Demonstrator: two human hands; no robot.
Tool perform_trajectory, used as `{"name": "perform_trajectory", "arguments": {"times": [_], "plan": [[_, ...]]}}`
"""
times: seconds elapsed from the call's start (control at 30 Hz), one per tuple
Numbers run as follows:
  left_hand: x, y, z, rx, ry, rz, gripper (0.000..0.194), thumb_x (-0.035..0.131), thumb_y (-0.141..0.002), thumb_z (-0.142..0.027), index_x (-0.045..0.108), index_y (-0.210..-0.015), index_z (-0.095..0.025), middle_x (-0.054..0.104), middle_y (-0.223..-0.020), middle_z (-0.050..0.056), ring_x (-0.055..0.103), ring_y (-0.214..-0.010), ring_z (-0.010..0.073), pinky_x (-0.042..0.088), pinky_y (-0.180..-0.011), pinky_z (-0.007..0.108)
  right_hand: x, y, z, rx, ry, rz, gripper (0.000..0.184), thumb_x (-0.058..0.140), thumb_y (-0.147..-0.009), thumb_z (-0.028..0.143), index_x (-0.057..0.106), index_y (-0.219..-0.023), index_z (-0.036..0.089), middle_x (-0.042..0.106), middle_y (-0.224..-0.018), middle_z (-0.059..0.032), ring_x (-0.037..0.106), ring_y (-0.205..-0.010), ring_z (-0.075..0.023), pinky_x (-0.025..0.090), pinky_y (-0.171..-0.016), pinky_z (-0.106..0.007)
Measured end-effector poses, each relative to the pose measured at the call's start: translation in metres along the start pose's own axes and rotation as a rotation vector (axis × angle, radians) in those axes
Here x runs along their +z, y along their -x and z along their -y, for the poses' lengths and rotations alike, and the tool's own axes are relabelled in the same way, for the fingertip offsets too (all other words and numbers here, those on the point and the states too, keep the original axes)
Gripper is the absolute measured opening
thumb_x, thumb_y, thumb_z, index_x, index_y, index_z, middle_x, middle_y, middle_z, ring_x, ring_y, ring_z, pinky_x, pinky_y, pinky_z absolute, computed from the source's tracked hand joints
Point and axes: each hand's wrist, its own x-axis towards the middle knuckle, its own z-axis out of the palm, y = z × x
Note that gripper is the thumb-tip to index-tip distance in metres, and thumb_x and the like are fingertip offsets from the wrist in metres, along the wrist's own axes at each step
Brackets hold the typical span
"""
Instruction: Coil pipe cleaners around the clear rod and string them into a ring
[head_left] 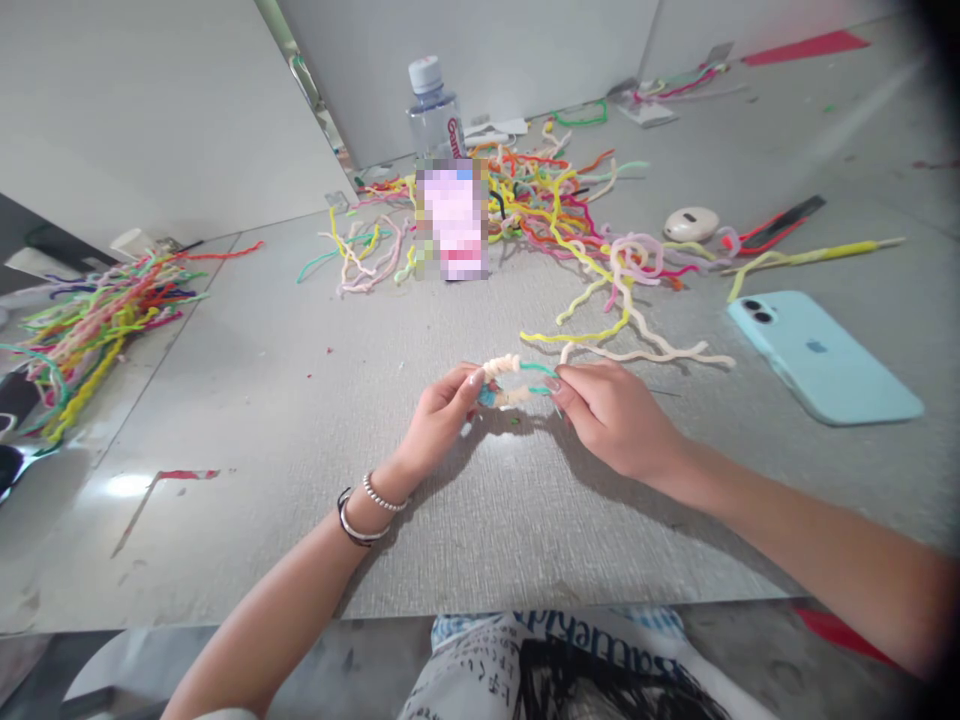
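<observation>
My left hand (pixel 439 415) and my right hand (pixel 611 410) meet over the middle of the grey table (pixel 315 400). Between them they pinch a small ring of twisted fuzzy wire (pixel 514 382), cream wound with teal. The left fingers close on its left side, the right fingers on its right side. Two bracelets circle my left wrist. A loose cream and yellow fuzzy wire (pixel 637 345) lies just beyond the ring.
A big tangle of coloured fuzzy wires (pixel 555 205) lies at the back, beside a water bottle (pixel 433 115) and a blurred packet (pixel 452 220). Another bundle (pixel 97 320) sits far left. A light-blue phone (pixel 821 357) lies right, with a beige oval object (pixel 690 223) behind it.
</observation>
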Motion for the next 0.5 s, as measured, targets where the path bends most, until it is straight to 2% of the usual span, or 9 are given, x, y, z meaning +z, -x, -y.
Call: {"name": "perform_trajectory", "arguments": {"times": [0.13,0.4,0.5], "plan": [[-0.0001,-0.0013,-0.0016,0.033,-0.067,-0.053,0.039,0.054,-0.091,-0.052,0.063,-0.078,-0.017,0.057,-0.076,0.002,0.048,-0.063,0.0109,0.041,-0.059,0.024,0.0029,0.0026,0.0023,-0.048,0.020,0.013,0.033,0.035,-0.097,0.023,0.035,-0.063,0.022,0.046,-0.056,0.0012,0.041,-0.055,-0.0161,0.031,-0.065,-0.030],[-0.0007,-0.0028,0.0020,0.071,-0.118,-0.062,0.024,0.066,-0.084,-0.039,0.069,-0.080,-0.016,0.063,-0.084,0.005,0.054,-0.071,0.0119,0.044,-0.063,0.023,0.0029,0.0030,0.0006,-0.074,0.059,0.007,0.033,0.034,-0.096,0.021,0.042,-0.065,0.022,0.049,-0.058,0.0004,0.041,-0.055,-0.0161,0.031,-0.065,-0.031],[-0.0007,-0.0034,0.0053,0.072,-0.167,-0.065,0.017,0.070,-0.081,-0.033,0.071,-0.083,-0.016,0.064,-0.084,0.005,0.055,-0.072,0.0125,0.042,-0.059,0.022,0.0021,0.0028,0.0006,-0.094,0.078,0.001,0.032,0.034,-0.097,0.022,0.043,-0.066,0.021,0.050,-0.059,-0.0001,0.043,-0.057,-0.0165,0.031,-0.067,-0.031]]}}
